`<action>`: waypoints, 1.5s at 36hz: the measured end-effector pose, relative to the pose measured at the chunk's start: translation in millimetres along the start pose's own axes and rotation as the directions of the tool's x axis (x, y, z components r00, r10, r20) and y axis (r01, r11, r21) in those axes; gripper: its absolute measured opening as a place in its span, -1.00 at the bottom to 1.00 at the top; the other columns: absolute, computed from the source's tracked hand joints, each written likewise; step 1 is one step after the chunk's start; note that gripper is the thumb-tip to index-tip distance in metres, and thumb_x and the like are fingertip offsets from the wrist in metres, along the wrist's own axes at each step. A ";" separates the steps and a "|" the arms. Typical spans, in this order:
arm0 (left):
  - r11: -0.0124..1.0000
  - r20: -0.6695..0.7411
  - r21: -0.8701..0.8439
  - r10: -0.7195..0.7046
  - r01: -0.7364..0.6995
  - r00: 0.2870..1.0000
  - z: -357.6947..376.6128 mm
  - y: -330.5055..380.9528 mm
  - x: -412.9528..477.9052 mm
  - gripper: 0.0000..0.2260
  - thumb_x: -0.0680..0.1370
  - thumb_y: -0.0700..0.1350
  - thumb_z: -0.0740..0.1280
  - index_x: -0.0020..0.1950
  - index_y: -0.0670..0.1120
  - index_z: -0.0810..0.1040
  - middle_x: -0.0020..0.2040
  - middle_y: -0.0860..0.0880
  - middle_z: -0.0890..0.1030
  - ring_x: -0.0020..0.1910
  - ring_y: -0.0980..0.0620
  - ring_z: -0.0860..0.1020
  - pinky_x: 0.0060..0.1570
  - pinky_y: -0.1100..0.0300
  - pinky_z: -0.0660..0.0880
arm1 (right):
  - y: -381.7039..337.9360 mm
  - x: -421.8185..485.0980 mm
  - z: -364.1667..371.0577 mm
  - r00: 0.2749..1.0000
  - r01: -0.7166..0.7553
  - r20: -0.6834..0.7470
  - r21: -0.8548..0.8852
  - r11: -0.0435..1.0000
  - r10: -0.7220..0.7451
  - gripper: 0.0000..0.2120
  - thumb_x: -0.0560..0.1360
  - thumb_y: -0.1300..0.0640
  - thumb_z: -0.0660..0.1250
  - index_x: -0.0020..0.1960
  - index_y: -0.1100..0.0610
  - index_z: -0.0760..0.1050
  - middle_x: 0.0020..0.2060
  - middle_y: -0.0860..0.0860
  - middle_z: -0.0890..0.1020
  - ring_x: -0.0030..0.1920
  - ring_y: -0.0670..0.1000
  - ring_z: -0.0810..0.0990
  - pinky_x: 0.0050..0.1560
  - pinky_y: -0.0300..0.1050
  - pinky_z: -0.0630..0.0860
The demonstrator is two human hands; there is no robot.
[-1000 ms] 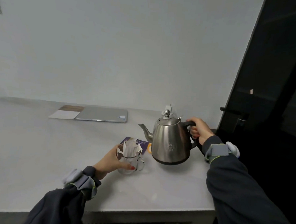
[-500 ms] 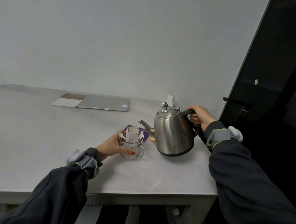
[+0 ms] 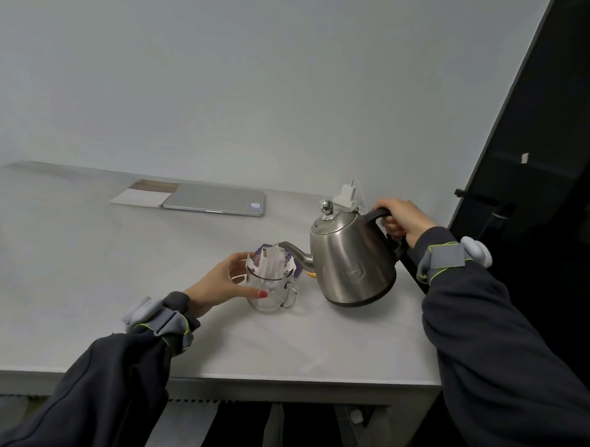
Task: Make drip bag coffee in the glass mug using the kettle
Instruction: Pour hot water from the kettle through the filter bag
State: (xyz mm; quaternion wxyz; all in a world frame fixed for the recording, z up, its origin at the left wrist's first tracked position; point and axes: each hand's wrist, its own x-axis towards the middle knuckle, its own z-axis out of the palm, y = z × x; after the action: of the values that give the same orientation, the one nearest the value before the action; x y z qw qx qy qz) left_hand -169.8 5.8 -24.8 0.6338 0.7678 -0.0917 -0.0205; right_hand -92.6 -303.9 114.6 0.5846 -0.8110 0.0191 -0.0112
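Evidently the kettle (image 3: 351, 260), its handle (image 3: 377, 214) clenched in the curled fingers of the right hand (image 3: 401, 220), has since tipped toward the left hand (image 3: 218, 284), bringing its spout (image 3: 293, 252) just over the drip bag (image 3: 271, 264) in the glass mug (image 3: 271, 292), which that hand's fingers and thumb cup; pouring appears imminent.

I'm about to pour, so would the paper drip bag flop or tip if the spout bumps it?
Probably floppy: the drip bag is thin paper hung on the mug rim by flaps. Likely light, so a nudge could unseat it.
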 end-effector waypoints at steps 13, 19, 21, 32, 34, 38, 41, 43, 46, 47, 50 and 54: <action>0.999 0.001 -0.030 -0.033 0.033 0.999 -4.5 -2.8 -3.9 0.01 -0.06 0.11 0.67 0.32 -0.13 0.42 0.25 -0.08 0.55 0.24 0.01 0.52 0.33 0.03 0.39 | 5.7 -3.8 -5.4 1.000 -0.009 0.025 -0.004 1.000 0.009 -0.75 0.46 0.13 0.20 -0.38 0.07 0.28 -0.70 -0.11 0.16 -0.68 -0.12 0.06 -0.60 -0.38 -0.02; 0.999 0.002 -0.028 -0.045 0.045 0.999 -4.7 -4.0 -3.1 -0.07 -0.01 0.02 0.67 0.30 -0.15 0.44 0.24 -0.09 0.57 0.23 0.00 0.54 0.32 0.05 0.40 | 3.0 -6.3 -6.7 1.000 -0.004 0.018 -0.007 1.000 0.004 -0.76 0.46 0.15 0.20 -0.38 0.08 0.28 -0.70 -0.11 0.16 -0.67 -0.12 0.06 -0.61 -0.38 -0.02; 0.998 -0.004 -0.035 -0.048 0.047 0.999 -4.3 -3.7 -2.9 -0.13 0.02 -0.06 0.63 0.30 -0.16 0.44 0.24 -0.11 0.57 0.23 -0.01 0.54 0.30 0.08 0.41 | 1.6 -6.4 -6.7 1.000 -0.003 0.013 -0.006 1.000 0.004 -0.77 0.46 0.15 0.19 -0.37 0.08 0.30 -0.70 -0.11 0.16 -0.68 -0.12 0.06 -0.61 -0.39 -0.02; 0.999 -0.088 -0.031 -0.047 0.044 0.995 -8.7 -6.6 -1.2 -0.16 0.00 -0.02 0.60 0.25 -0.14 0.47 0.19 -0.15 0.56 0.21 -0.04 0.53 0.14 0.25 0.44 | -0.9 -9.4 -2.6 1.000 0.000 0.015 0.016 1.000 0.000 -0.63 0.47 0.19 0.20 -0.48 0.07 0.19 -0.70 -0.11 0.14 -0.68 -0.12 0.04 -0.57 -0.36 -0.06; 0.999 -0.088 -0.024 -0.050 0.048 0.995 -8.4 -6.8 -1.9 -0.17 0.01 -0.02 0.60 0.24 -0.15 0.48 0.19 -0.15 0.56 0.19 -0.05 0.54 0.12 0.23 0.46 | 0.3 -8.6 -3.4 1.000 0.001 0.020 0.019 1.000 -0.002 -0.64 0.46 0.19 0.21 -0.47 0.07 0.19 -0.70 -0.11 0.14 -0.68 -0.12 0.04 -0.56 -0.36 -0.05; 0.997 -0.087 -0.022 -0.070 0.068 0.994 -6.2 -8.4 -2.9 -0.18 0.00 -0.02 0.61 0.23 -0.16 0.49 0.18 -0.15 0.58 0.15 -0.09 0.56 0.12 0.15 0.52 | 3.9 -7.1 -4.9 0.999 -0.002 0.036 0.027 1.000 0.001 -0.67 0.46 0.18 0.20 -0.44 0.08 0.21 -0.70 -0.11 0.14 -0.68 -0.12 0.05 -0.57 -0.35 -0.05; 0.997 -0.081 -0.028 -0.076 0.074 0.994 -2.6 -7.8 -3.4 -0.20 0.03 -0.06 0.62 0.23 -0.16 0.49 0.17 -0.17 0.59 0.15 -0.12 0.58 0.15 0.09 0.52 | 5.9 -7.1 -5.0 0.999 -0.006 0.043 0.042 0.999 0.004 -0.67 0.46 0.16 0.21 -0.44 0.07 0.20 -0.70 -0.11 0.14 -0.67 -0.12 0.05 -0.55 -0.32 -0.05; 0.997 -0.088 -0.038 -0.076 0.073 0.993 -0.4 -6.5 -3.5 -0.26 0.09 -0.15 0.61 0.24 -0.18 0.48 0.16 -0.20 0.59 0.15 -0.15 0.58 0.13 0.09 0.53 | 7.7 -6.1 -5.2 0.999 -0.007 0.044 0.053 0.999 0.004 -0.64 0.47 0.14 0.21 -0.46 0.07 0.19 -0.70 -0.10 0.14 -0.68 -0.11 0.05 -0.55 -0.32 -0.05; 0.997 -0.097 -0.044 -0.068 0.064 0.993 0.1 -6.2 -2.8 -0.31 0.14 -0.19 0.58 0.24 -0.19 0.47 0.15 -0.21 0.60 0.13 -0.14 0.58 0.08 0.14 0.55 | 11.4 -2.8 -6.1 0.999 -0.012 0.050 0.081 0.997 0.008 -0.58 0.47 0.13 0.19 -0.54 0.05 0.19 -0.70 -0.10 0.13 -0.69 -0.11 0.04 -0.56 -0.32 -0.04; 0.997 -0.097 -0.045 -0.066 0.062 0.993 -0.1 -5.8 -3.0 -0.31 0.14 -0.19 0.57 0.24 -0.19 0.47 0.14 -0.20 0.60 0.10 -0.11 0.59 0.03 0.18 0.55 | 12.7 -1.8 -6.1 0.999 -0.015 0.052 0.087 0.996 0.011 -0.52 0.46 0.13 0.19 -0.61 0.02 0.19 -0.71 -0.10 0.12 -0.69 -0.10 0.04 -0.57 -0.32 -0.04; 0.997 -0.097 -0.052 -0.063 0.058 0.993 0.1 -6.3 -3.2 -0.31 0.14 -0.20 0.57 0.24 -0.20 0.46 0.12 -0.19 0.62 0.03 -0.06 0.61 -0.06 0.26 0.56 | 15.5 -0.6 -6.4 0.998 -0.027 0.053 0.085 0.996 0.022 -0.42 0.46 0.12 0.18 -0.71 0.02 0.14 -0.72 -0.09 0.12 -0.70 -0.10 0.05 -0.59 -0.31 -0.03; 0.996 -0.087 -0.071 -0.069 0.063 0.994 0.0 -7.8 -2.7 -0.28 0.13 -0.18 0.58 0.25 -0.20 0.44 0.12 -0.16 0.63 0.12 -0.08 0.60 0.03 0.16 0.53 | 17.3 0.8 -6.1 0.998 -0.032 0.052 0.095 0.995 0.027 -0.51 0.46 0.12 0.18 -0.62 0.02 0.15 -0.71 -0.09 0.12 -0.70 -0.10 0.04 -0.60 -0.33 -0.03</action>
State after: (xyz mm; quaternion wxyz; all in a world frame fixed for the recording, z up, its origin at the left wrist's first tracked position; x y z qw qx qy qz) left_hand -171.6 7.7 -32.7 0.6619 0.7486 -0.0371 -0.0099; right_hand -92.3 -315.3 100.1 0.6232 -0.7817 0.0156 0.0171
